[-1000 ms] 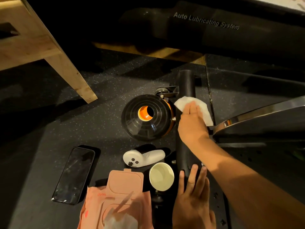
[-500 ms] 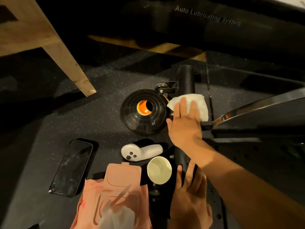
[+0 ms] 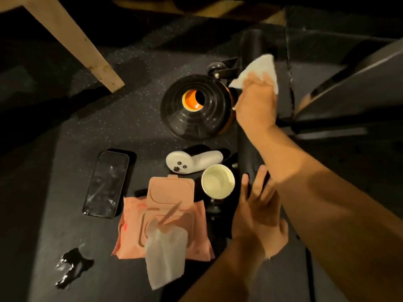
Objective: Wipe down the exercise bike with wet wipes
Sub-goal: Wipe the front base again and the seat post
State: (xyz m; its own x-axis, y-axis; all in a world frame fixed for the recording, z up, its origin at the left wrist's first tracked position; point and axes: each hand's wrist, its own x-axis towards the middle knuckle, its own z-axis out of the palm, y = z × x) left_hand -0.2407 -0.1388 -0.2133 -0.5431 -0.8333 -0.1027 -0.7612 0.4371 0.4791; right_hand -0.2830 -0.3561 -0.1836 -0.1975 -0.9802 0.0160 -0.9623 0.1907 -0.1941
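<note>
The job looks to be only partly done. The right hand (image 3: 255,101) lies on a wipe (image 3: 260,66) and presses it on the far stretch of the bike's floor bar (image 3: 248,149). The left hand (image 3: 257,216) rests on the near end with straight fingers and grasps nothing. I can't tell how much of the bar is clean. The frame (image 3: 349,68) to the right and the disc (image 3: 196,107) just left of the wipe likely remain. The pack (image 3: 196,216) lies open on the floor (image 3: 109,118) with a sheet pulled out, ready for a change.

Room is tight on the left of the bar: the disc, a small wheel (image 3: 216,67) and a cup (image 3: 218,182) crowd it, and the cup would tip easily. Beyond the wipe the bar runs free to its far end. A phone (image 3: 106,184) lies well clear.
</note>
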